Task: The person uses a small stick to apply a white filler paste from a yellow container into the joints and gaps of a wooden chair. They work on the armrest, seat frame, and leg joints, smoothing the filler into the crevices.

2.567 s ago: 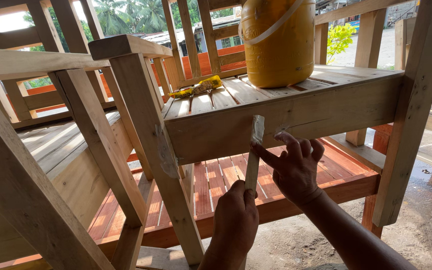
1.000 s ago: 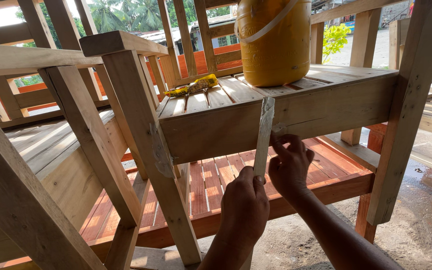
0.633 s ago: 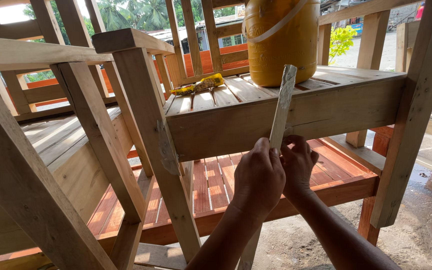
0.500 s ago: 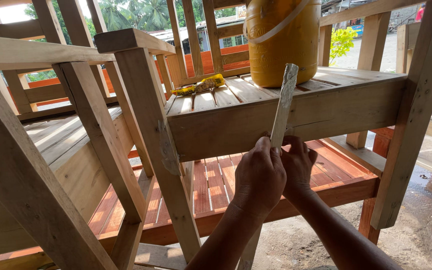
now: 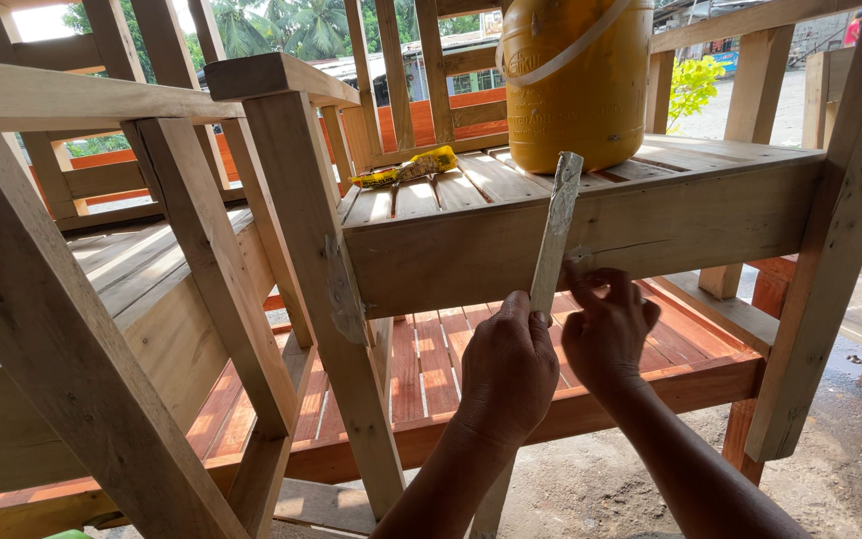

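The left hand (image 5: 507, 371) is clenched around a thin, pale wooden stick (image 5: 555, 232), gripping it near the middle so that the stick rises slightly tilted in front of the front rail (image 5: 591, 240) of a raw wooden chair — its upper end reaches just above the edge of the slatted seat (image 5: 471, 185). The lower end of the stick runs down behind the wrist and shows again below it. The right hand (image 5: 606, 329) sits just beside the left, its fingers (image 5: 591, 279) curled and pressed up against the rail right next to the stick; whether they pinch anything I cannot tell.

On the seat stands a big yellow plastic bucket (image 5: 576, 80) with a pale handle, and to its left lies a small yellow packet (image 5: 406, 168) across the slats. Under the seat, a lower rack of reddish slats (image 5: 431, 364) shows. To the left, another unpainted chair frame (image 5: 162, 260) stands close — its slanted legs fill that side of the view.
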The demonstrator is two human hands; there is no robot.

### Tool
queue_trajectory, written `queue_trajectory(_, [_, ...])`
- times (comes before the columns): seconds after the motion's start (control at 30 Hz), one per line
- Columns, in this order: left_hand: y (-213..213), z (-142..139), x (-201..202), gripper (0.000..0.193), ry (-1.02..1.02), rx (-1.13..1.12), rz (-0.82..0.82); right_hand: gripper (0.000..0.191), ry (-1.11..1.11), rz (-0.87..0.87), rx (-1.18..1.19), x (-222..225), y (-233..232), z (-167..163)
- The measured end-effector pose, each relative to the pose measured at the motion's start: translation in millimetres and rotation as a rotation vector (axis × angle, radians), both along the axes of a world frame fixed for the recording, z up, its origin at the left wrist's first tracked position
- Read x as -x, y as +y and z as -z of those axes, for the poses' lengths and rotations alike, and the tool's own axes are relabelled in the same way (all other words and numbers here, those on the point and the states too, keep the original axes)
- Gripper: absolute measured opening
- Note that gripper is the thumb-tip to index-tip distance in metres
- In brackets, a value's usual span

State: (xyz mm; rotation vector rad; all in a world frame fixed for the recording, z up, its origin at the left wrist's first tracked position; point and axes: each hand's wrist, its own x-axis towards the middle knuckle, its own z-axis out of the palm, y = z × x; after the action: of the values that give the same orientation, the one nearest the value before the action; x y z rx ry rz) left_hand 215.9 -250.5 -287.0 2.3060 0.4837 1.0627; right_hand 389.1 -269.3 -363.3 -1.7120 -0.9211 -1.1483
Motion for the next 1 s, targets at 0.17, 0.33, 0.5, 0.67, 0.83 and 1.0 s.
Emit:
queue_trajectory(0.17, [0.5,2.0,-2.1,0.021,-0.027,-0.039,-0.017,0.076,0.098,0.002,-0.009,-1.4,2.7,4.2])
queue_trajectory(0.33, [-0.5,5.3,-7.2,0.023,-0.012,0.007,0.021,0.030,-0.040,-0.065,0.047,7.3,14.6,8.9])
queue_trajectory(0.5, [0.6,6.4,-4.8,0.023,0.010,-0.016,-0.020,0.053,-0.033,0.030,0.058,-8.9,4.6,9.7])
queue_trajectory(0.67, [5.0,5.1,-3.3,0.023,0.016,0.016,-0.041,0.076,0.068,0.075,-0.035,-33.8,-9.0,11.9])
queue_trajectory(0.83, [10.1,5.3,-6.9,0.023,-0.016,-0.024,-0.051,0.083,0.116,-0.005,-0.025,-17.6,15.3,13.1])
queue_trajectory(1.0, [19.3,10.1,-5.7,0.022,-0.033,0.049,-0.055,0.073,-0.022,-0.085,0.023,6.5,28.7,7.4])
